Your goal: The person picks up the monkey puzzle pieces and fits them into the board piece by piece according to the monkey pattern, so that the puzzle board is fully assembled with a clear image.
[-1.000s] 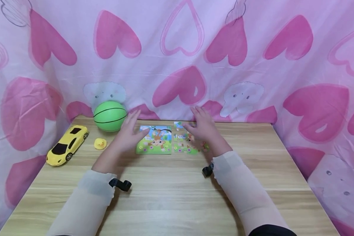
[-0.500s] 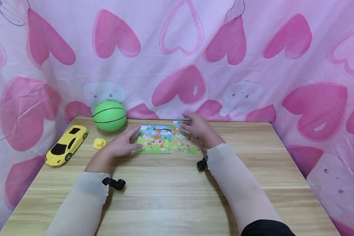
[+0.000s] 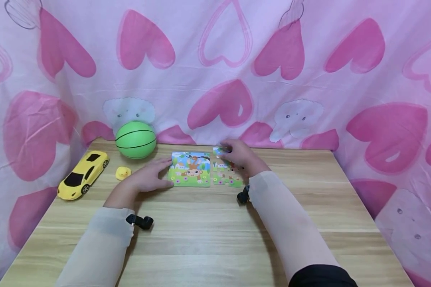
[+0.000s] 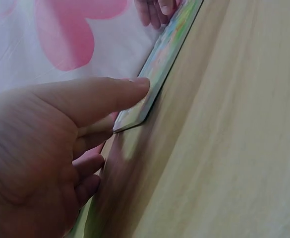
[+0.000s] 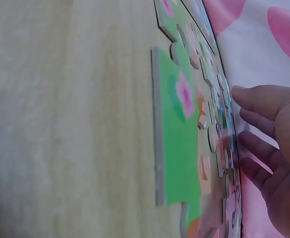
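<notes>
A flat square picture board (image 3: pixel 189 170) showing a cartoon monkey lies at the back middle of the table. My left hand (image 3: pixel 149 176) is at its left edge, thumb and fingers spread apart; in the left wrist view the thumb overlaps the board's near corner, and I cannot tell whether it touches. Loose jigsaw pieces (image 3: pixel 220 177) lie just right of the board, partly hidden by my right hand (image 3: pixel 238 154). That hand hovers over their far side with loosely bent fingers, holding nothing visible. In the right wrist view a green piece with a pink flower (image 5: pixel 177 129) is closest.
Left of the hands are a green ball (image 3: pixel 135 140) with black lines, a small yellow rubber duck (image 3: pixel 123 173) and a yellow toy car (image 3: pixel 83 175). A pink heart-patterned cloth (image 3: pixel 179 44) hangs behind the wooden table (image 3: pixel 186 239).
My left hand has come down and toward me from beside the ball to the board's left edge. The right hand has lowered slightly leftward over the pieces, its fingers bending more.
</notes>
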Motion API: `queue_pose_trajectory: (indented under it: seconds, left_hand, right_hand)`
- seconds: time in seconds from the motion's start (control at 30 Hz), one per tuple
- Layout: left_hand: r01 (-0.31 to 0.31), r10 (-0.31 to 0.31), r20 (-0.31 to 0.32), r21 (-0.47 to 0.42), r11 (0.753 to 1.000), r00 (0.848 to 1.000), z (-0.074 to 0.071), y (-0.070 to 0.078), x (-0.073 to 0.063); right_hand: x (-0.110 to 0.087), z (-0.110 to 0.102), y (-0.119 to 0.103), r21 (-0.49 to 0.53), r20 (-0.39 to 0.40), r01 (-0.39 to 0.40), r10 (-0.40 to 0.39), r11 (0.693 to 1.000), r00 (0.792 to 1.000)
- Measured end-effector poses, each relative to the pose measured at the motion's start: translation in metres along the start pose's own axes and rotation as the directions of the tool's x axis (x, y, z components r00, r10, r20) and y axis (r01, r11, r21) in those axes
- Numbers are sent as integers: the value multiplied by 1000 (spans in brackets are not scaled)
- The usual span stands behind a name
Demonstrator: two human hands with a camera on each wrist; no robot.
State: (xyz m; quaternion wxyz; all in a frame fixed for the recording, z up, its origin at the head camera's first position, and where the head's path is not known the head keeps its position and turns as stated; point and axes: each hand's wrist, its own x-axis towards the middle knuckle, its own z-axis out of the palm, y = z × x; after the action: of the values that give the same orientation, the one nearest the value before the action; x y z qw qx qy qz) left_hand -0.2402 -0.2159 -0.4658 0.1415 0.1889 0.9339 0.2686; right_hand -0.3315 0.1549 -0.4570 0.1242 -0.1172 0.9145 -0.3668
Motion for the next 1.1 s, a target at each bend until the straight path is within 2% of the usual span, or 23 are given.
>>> queue_pose_trajectory:
  seconds: [0.37, 0.6, 0.93, 1.1]
  left_hand:
    - [6, -7, 30, 46, 999, 1000, -2, 5, 2]
    - [7, -9, 28, 56, 998, 1000, -3, 7, 3]
    - [24, -25, 32, 46, 999, 999, 0, 4, 1]
    - [30, -31, 28, 45, 999, 999, 0, 4, 1]
  right_hand:
    - [12, 0, 0, -64, 6, 1, 0, 998, 1000]
    - [12, -1, 3, -68, -11, 38, -39, 997, 999]
    - [11, 4, 2, -67, 5, 9, -9, 998, 1000]
    - [13, 5, 0, -117, -10, 64, -65, 991, 998]
